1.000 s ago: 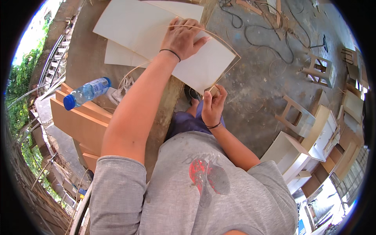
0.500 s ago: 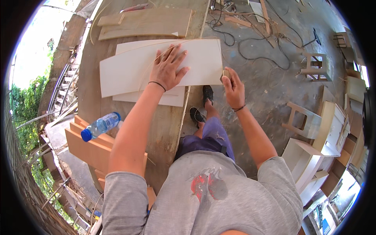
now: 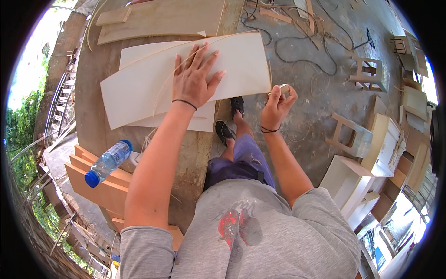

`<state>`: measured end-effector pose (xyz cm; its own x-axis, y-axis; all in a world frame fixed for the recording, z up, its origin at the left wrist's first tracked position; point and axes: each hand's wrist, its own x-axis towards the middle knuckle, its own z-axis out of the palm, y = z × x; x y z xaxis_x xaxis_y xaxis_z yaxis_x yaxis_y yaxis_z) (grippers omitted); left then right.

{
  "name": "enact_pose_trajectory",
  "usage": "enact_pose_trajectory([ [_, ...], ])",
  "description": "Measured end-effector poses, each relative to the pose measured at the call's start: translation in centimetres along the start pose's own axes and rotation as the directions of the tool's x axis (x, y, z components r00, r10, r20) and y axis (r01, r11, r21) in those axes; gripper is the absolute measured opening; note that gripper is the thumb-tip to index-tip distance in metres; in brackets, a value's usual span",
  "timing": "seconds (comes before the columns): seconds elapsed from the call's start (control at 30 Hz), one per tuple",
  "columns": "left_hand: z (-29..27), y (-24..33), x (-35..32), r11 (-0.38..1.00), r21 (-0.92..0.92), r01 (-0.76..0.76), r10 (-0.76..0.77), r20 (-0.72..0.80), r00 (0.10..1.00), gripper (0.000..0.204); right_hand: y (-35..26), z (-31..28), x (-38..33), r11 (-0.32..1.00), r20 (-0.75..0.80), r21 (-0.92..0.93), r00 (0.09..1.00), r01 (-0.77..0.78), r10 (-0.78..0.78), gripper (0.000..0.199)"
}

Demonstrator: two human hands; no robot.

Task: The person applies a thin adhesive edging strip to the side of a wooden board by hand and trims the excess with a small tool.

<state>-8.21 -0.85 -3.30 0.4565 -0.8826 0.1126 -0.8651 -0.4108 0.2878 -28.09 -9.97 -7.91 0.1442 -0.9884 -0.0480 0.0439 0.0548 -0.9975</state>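
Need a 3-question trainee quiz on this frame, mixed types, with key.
1. True or false: the left hand lies flat on the top pale panel.
2. What does the right hand pinch at the panel's right edge? A) a small block B) a hammer C) a bottle
3. Fill in: the plastic bottle has a ____ cap.

Key: 1 true; 2 A; 3 blue.
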Motion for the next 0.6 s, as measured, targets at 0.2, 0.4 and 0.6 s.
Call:
enact_pose_trajectory([
  [0.2, 0.1, -0.2, 0.0, 1.0, 0.008, -0.022, 0.022, -0.015, 1.0, 0.049, -0.9, 1.9, -0.9, 0.999, -0.126, 0.052, 0.992, -0.015, 0.022, 0.033],
  [0.4, 0.5, -0.5, 0.0, 0.997, -0.072, -0.024, 0.021, -0.044, 0.999, 0.042, -0.4, 2.5, -1.3, 0.998, -0.228, 0.063, 0.974, 0.012, 0.003, 0.032],
  [0.6, 0.6, -0.8, 0.3, 0.991, -0.126, -0.036, 0.032, -0.039, 0.999, 0.041, -0.6, 5.9, -7.0, 0.974, 0.005, -0.076, 0.976, -0.215, 0.216, 0.03],
])
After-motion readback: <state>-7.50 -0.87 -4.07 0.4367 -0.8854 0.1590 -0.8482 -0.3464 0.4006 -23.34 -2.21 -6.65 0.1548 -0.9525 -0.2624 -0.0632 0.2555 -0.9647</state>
